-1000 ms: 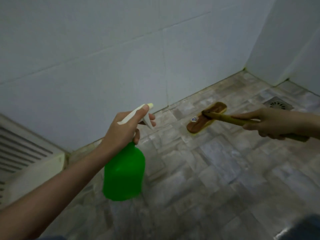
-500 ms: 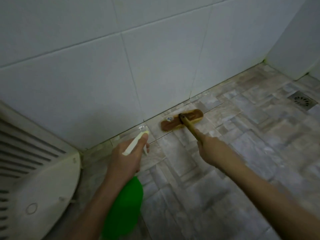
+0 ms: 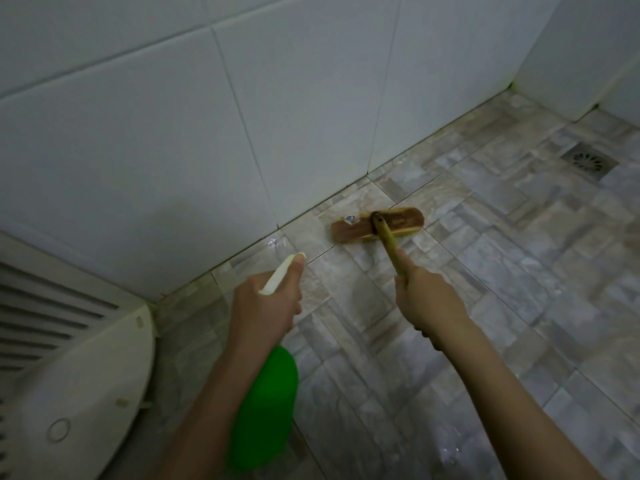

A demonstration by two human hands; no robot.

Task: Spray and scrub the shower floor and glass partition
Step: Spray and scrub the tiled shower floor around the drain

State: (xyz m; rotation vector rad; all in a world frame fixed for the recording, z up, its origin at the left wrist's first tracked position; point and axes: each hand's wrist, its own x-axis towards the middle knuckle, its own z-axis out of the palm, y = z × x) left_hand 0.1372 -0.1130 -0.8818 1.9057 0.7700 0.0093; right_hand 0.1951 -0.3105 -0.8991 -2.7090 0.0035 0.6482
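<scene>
Fingers (image 3: pixel 402 258) of right hand (image 3: pixel 427 301) curled round brush handle (image 3: pixel 387 241), brush head (image 3: pixel 360 229) flat on floor (image 3: pixel 502 278) near wall (image 3: pixel 277 116), left hand (image 3: pixel 265 308) gripping green bottle (image 3: pixel 266 407) by its sprayer (image 3: pixel 281 274), held above floor, drain (image 3: pixel 590 162) far right.

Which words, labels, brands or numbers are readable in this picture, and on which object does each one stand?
No text can be read anywhere.
Sticker on the head of the brush: white and blue, too blurred to read.
Green spray bottle: no label shows.
White fixture at the left: only a round raised mark, no letters visible.
</scene>
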